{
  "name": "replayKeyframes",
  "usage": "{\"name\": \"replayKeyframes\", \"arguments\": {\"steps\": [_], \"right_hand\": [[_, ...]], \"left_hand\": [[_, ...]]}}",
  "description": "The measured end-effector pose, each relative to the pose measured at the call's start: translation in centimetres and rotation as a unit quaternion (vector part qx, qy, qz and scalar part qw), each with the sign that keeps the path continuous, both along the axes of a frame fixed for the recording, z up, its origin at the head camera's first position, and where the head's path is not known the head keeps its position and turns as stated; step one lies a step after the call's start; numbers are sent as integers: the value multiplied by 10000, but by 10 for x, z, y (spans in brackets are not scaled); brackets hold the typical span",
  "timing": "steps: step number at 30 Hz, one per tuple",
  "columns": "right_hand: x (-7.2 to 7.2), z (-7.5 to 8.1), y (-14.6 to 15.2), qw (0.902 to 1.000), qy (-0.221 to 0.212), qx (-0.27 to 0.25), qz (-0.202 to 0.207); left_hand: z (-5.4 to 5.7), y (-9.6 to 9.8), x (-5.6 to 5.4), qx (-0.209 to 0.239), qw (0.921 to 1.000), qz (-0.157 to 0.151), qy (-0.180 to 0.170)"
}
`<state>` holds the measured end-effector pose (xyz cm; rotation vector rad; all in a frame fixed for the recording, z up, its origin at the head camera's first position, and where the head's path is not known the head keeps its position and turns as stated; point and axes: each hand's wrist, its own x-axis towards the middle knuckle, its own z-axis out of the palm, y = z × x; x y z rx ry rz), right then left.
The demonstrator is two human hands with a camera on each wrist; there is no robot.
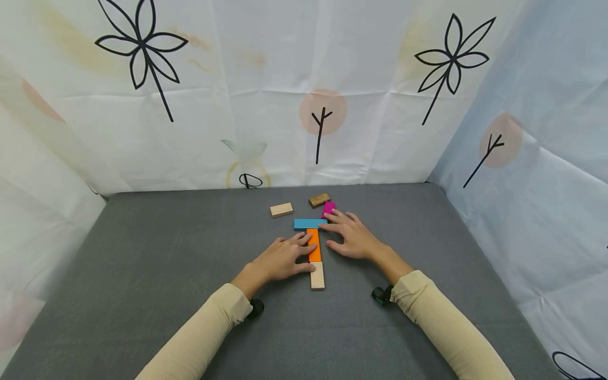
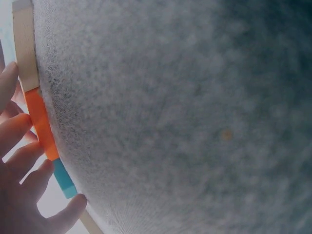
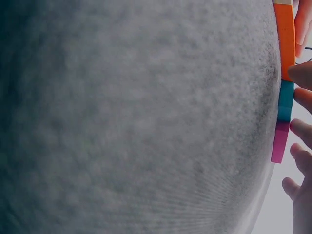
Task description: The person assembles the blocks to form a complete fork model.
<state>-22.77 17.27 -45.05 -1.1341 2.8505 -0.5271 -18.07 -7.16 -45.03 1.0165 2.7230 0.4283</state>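
Note:
Flat wooden blocks form a T shape on the grey table. A blue block (image 1: 306,224) lies crosswise, an orange block (image 1: 315,254) runs from its middle towards the person, and a pale wood block (image 1: 317,281) continues that line. My left hand (image 1: 285,257) spreads relaxed fingers over the orange block, its thumb at the pale block. With loosely extended fingers, my right hand (image 1: 350,236) has its index fingertip at the blue block's right end. Other fingertips of that hand overlap a magenta block (image 1: 328,208) just beyond the blue one. The right thumb lies beside the orange block.
Behind the blue block lie a second pale wood block (image 1: 282,210) and a dark brown wood block (image 1: 319,200). The grey tabletop (image 1: 166,274) ends at a white patterned cloth (image 1: 280,116) at the back, with more cloth at both sides.

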Motion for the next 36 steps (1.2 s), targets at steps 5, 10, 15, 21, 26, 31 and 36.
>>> {"name": "replayKeyframes", "arguments": {"steps": [5, 10, 15, 21, 26, 31, 36], "right_hand": [[0, 0, -1, 10000, -75, 35, -8], [0, 3, -6, 9998, 23, 125, 172], [0, 3, -12, 9993, -166, 108, 318], [-5, 2, -12, 9984, -414, -131, 374], [-9, 5, -12, 9978, -496, -243, 371], [-9, 8, -18, 9990, -182, 12, 420], [-8, 6, -21, 9987, 27, 191, 480]], "left_hand": [[0, 0, 0, -12, 10000, 12, -32], [-1, -1, 0, -19, 10000, -5, -66], [-2, -1, 0, -7, 10000, -31, -42], [0, -1, -1, 45, 10000, -22, 9], [0, -1, 0, 81, 9999, -48, -45], [1, -1, 0, 44, 10000, -26, -55], [1, -1, 0, 39, 10000, -44, -36]]}}
